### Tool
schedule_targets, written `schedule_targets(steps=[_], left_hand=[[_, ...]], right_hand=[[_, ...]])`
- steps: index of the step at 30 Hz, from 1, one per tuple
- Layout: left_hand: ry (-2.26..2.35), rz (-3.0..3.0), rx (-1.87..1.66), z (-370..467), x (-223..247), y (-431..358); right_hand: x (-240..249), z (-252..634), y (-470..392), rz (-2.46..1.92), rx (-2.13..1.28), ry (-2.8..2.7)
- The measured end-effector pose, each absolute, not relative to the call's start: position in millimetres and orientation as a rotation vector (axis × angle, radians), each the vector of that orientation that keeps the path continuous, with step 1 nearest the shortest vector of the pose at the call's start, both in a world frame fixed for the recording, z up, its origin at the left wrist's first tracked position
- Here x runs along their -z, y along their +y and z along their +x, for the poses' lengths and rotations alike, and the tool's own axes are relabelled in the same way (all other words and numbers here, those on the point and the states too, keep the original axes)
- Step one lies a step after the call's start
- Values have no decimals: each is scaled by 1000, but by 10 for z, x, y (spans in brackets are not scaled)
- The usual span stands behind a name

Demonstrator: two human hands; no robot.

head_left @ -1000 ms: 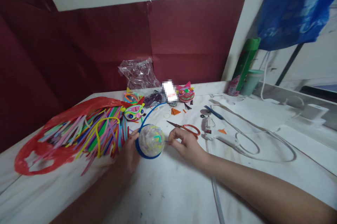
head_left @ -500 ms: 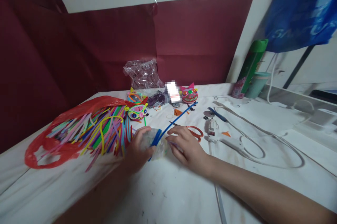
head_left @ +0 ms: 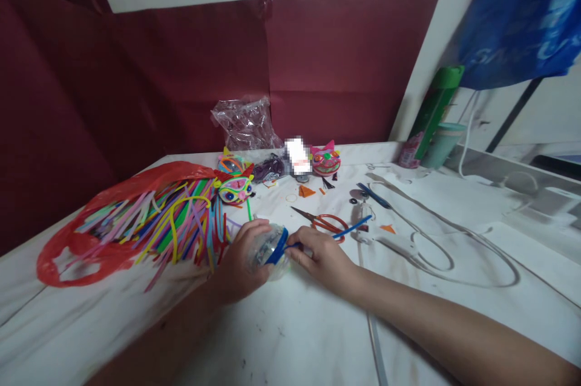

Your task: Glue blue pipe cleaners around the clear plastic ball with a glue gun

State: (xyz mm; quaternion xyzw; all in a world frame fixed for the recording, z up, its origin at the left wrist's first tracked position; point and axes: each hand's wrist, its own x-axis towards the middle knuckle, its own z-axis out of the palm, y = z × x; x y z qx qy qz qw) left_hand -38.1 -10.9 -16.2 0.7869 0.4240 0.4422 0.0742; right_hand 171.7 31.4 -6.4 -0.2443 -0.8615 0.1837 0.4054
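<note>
The left hand's (head_left: 245, 258) fingers curl around a clear, rounded plastic shell (head_left: 262, 248), which sits between both hands over the white marbled table (head_left: 290, 337). The right hand's (head_left: 323, 258) thumb and forefinger pinch a thin blue fuzzy strip (head_left: 355, 227), part of it lying across the shell, its loose end jutting past the knuckles. Just beyond lie orange-handled metal scissors (head_left: 318, 221). Leftward, an open red plastic bag (head_left: 49, 262) holds many multicoloured fuzzy sticks (head_left: 175, 228), some spilling out. Farther right stands a pale green cup (head_left: 445, 143), its contents hidden.
</note>
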Motion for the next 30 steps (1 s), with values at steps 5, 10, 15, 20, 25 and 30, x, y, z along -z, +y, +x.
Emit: schedule_targets(steps=[5,10,15,20,25,30], left_hand=[[1258,2368,-1307,-370,166,-116],[1226,2267,-1268,-410,158,-106],[1185,2171,-1156,-475,101,-104],[1206,2223,-1162,-437,94,-114],[1255,2246,-1160,-408,76,-113],[1221,2198,-1154,-459,58,-102]], right_hand=[[42,1698,274,-735,-669,-2115],[28,1701,286,-772,-699,-2125],[13,1705,290,-786,-679,-2148],[14,1712,286,-778,-634,-2150],[29,1707,287,-737,-644,-2138],[43,1708,298,-722,-619,-2144]])
